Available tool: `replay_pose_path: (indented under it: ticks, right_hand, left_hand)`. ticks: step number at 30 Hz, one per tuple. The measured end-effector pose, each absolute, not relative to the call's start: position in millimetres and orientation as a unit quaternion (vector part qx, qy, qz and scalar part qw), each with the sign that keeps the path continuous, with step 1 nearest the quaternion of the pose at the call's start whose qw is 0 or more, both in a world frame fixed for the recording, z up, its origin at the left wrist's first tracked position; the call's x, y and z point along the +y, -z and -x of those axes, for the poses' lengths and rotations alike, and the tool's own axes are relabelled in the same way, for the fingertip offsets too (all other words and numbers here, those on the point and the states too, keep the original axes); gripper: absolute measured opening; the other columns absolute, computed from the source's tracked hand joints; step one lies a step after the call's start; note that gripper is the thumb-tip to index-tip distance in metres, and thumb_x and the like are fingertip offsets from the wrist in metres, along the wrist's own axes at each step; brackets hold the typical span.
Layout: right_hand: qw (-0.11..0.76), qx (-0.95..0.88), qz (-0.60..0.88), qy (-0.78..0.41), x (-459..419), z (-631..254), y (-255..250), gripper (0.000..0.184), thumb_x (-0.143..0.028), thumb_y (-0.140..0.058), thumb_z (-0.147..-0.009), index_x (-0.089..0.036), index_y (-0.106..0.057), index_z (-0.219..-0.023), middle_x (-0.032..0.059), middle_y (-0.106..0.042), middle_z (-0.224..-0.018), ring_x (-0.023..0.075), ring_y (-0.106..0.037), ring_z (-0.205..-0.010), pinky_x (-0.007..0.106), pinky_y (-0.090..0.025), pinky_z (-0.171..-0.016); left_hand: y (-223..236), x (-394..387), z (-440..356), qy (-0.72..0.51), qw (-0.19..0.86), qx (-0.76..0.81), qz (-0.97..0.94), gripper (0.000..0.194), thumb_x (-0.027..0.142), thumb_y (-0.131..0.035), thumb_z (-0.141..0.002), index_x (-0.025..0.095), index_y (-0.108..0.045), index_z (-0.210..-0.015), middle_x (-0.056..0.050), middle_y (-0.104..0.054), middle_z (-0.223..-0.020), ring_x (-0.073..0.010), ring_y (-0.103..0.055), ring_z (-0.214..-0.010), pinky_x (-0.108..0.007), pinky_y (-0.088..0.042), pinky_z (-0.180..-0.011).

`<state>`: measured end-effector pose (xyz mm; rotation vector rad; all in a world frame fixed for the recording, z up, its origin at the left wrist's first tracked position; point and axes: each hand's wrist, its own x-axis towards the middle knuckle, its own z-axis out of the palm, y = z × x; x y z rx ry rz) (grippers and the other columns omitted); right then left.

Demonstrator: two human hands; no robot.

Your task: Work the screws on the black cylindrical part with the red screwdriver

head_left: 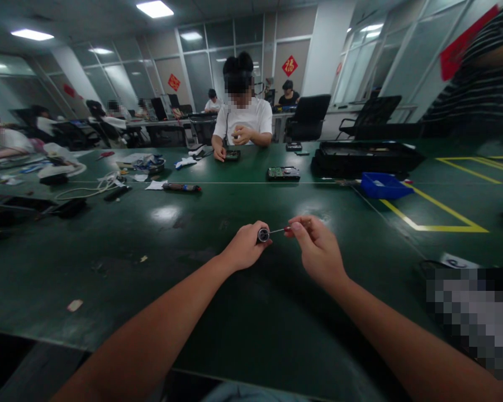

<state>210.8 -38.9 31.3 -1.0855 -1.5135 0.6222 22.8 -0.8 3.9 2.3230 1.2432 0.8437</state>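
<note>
My left hand (249, 245) is wrapped round a short dark cylinder (263, 235), whose round silver-rimmed end faces me. A thin metal rod with a red end (287, 229) runs from beside the cylinder to my right hand (318, 248). The thumb and fingers of that hand pinch the red end. Whether the rod enters the cylinder or only passes beside it, I cannot tell. Both hands are above the green table (218, 335), near its middle.
Beyond my hands lie a hard drive (283, 173), a black tray (364, 159), a blue bin (385, 185) and a dark pen-shaped tool (182, 188). Cables (92, 190) and loose parts lie left. Across the table sits a co-worker (243, 120); another person (480, 84) stands at right.
</note>
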Motion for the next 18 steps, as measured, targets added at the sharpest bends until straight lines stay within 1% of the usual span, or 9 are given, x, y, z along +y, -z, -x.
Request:
replay_pose_path:
  ticks: [3, 5, 8, 13, 18]
  right_hand:
    - [0.607, -0.554, 0.457, -0.340, -27.9, -212.7, -28.3, 0.025, -0.044, -0.055, -0.093, -0.020, -0.063, -0.089, 0.0026, -0.065, -0.077, 0.0175, -0.064, -0.071, 0.034, -0.052, -0.072]
    - [0.607, -0.505, 0.457, -0.410, -21.6, -214.2, -26.0, 0.028, -0.046, -0.055, -0.092, -0.020, -0.061, -0.083, 0.0009, -0.062, -0.071, 0.0167, -0.061, -0.064, 0.034, -0.052, -0.066]
    - [0.611, -0.510, 0.474, -0.376, -19.9, -214.7, -24.2, 0.026, -0.044, -0.055, -0.092, -0.020, -0.060, -0.082, 0.0006, -0.061, -0.071, 0.0154, -0.059, -0.062, 0.032, -0.050, -0.062]
    - [0.597, -0.584, 0.485, -0.261, -32.0, -211.4, -28.5, 0.023, -0.042, -0.051, -0.096, -0.021, -0.061, -0.093, 0.0023, -0.066, -0.079, 0.0166, -0.065, -0.071, 0.034, -0.051, -0.071]
    - [0.565, -0.636, 0.481, -0.212, -39.0, -209.4, -31.6, 0.022, -0.040, -0.049, -0.098, -0.020, -0.060, -0.096, 0.0032, -0.068, -0.081, 0.0179, -0.068, -0.073, 0.033, -0.051, -0.069]
  left_hand:
    - [-6.1, -2.7, -24.8, -0.300, 0.151, 0.417, -0.845, 0.016, 0.025, -0.063, -0.089, 0.021, -0.055, -0.102, -0.003, -0.064, -0.097, -0.0207, -0.057, -0.092, -0.037, -0.044, -0.089]
    - [-6.3, -2.7, -25.9, -0.296, 0.122, 0.411, -0.853, 0.015, 0.025, -0.064, -0.088, 0.021, -0.056, -0.101, -0.002, -0.064, -0.097, -0.0210, -0.057, -0.093, -0.040, -0.042, -0.094]
    - [-3.4, -0.3, -25.9, -0.277, 0.127, 0.444, -0.843, 0.016, 0.026, -0.066, -0.088, 0.021, -0.056, -0.100, -0.002, -0.064, -0.093, -0.0213, -0.057, -0.089, -0.042, -0.042, -0.093]
    - [-0.5, 1.9, -23.9, -0.291, 0.141, 0.459, -0.828, 0.015, 0.028, -0.063, -0.089, 0.021, -0.056, -0.101, -0.003, -0.064, -0.095, -0.0219, -0.056, -0.088, -0.040, -0.044, -0.088]
    - [-3.3, -0.9, -24.8, -0.303, 0.152, 0.451, -0.825, 0.017, 0.028, -0.063, -0.089, 0.021, -0.055, -0.102, -0.003, -0.064, -0.095, -0.0218, -0.056, -0.089, -0.039, -0.044, -0.086]
